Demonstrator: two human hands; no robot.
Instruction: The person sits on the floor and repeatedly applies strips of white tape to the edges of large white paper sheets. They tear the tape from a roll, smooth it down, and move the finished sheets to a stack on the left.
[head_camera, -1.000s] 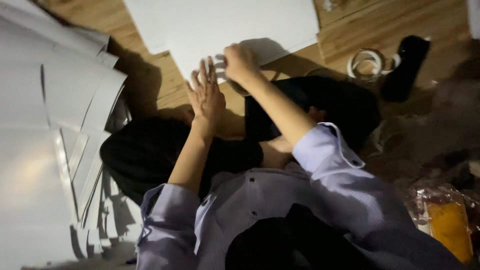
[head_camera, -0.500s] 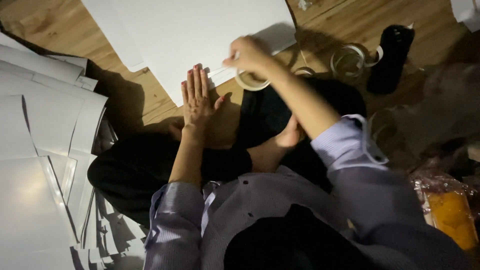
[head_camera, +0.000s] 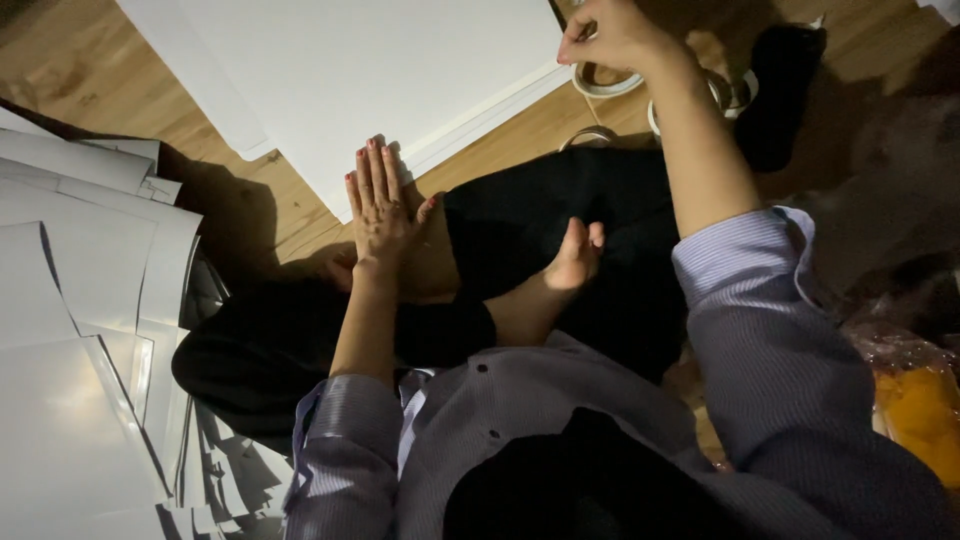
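Wooden floor (head_camera: 90, 70): left hand (head_camera: 380, 205) flat on white board (head_camera: 390, 70).

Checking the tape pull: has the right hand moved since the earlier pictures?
Yes. The right hand moved off the white board's corner, rightward above the tape roll.

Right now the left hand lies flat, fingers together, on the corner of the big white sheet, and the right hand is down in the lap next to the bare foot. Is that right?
Not quite. In the head view the left hand does lie flat on the corner of the white sheet, but the right hand is not in the lap by the bare foot: it is stretched out forward, pinching something small above a roll of tape on the wooden floor.
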